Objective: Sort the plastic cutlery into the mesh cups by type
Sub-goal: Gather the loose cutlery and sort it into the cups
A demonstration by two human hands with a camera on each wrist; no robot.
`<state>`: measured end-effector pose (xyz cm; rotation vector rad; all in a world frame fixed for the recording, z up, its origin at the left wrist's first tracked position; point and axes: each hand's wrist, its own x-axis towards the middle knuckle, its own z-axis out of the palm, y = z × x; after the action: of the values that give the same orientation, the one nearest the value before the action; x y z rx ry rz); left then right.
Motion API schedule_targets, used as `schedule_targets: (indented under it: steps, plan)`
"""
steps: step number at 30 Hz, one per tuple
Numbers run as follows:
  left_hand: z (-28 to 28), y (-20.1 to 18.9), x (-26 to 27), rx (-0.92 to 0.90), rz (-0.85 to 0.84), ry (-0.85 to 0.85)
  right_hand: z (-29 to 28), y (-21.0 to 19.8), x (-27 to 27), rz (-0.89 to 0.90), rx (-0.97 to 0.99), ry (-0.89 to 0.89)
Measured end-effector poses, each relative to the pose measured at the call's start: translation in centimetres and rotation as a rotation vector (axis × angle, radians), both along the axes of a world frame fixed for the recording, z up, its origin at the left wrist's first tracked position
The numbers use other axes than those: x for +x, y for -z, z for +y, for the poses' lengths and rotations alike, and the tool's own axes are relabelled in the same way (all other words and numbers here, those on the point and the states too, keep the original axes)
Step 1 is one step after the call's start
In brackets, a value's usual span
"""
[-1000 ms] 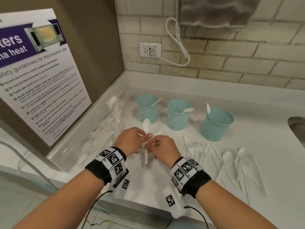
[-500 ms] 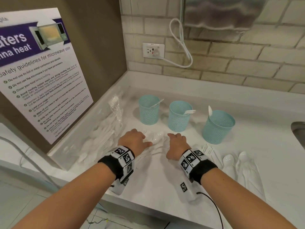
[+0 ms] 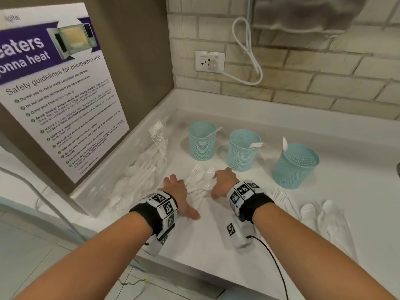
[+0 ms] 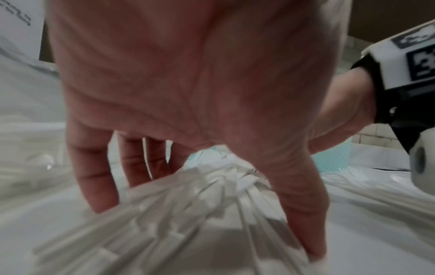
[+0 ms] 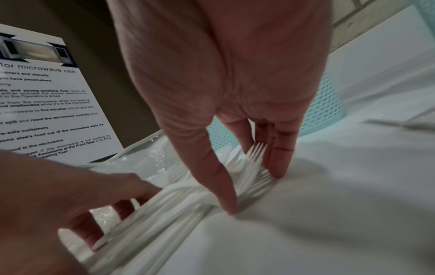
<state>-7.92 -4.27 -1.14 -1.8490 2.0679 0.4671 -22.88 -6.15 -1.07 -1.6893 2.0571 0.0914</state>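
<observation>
A loose pile of white plastic cutlery (image 3: 200, 182) lies on the white counter (image 3: 216, 252) just in front of the three mesh cups, forks and spoons mixed with their handles roughly aligned; the left hand (image 3: 176, 192) rests on the pile's near-left side with fingers straight and spread, gripping nothing, and the right hand (image 3: 223, 181) presses down on its right side with thumb and straight fingers bracketing a few fork heads, also not closed round anything; the wrist views show both palms low over the bunched handles; the step in hand looks like gathering or spreading the pile to pick out one type; the left cup (image 3: 202, 140) already holds what seems a knife, the middle cup (image 3: 243, 150) a fork, the right cup (image 3: 295, 165) a spoon, so the sorting rule is set; more forks and spoons (image 3: 313, 213) lie on the counter to the right, and a clear bag of cutlery (image 3: 142, 169) sits by the wall at left; the next move probably calls for pinching a single piece, or several alike, free of its neighbours, then carrying it to the matching cup; the pieces are light and slippery, so a clean separation matters.
</observation>
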Motion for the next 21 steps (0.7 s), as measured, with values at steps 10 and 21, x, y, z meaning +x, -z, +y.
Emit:
schedule_targets:
  steps: [10, 21]
  plan:
    - [-1.6, 0.3, -2.1, -0.027, 0.160, -0.075, -0.2, 0.7, 1.7, -0.182, -0.029, -0.015]
    - [-1.7, 1.0, -2.3, -0.037, 0.222, -0.013, 0.6, 0.7, -1.3, -0.313, -0.113, 0.109]
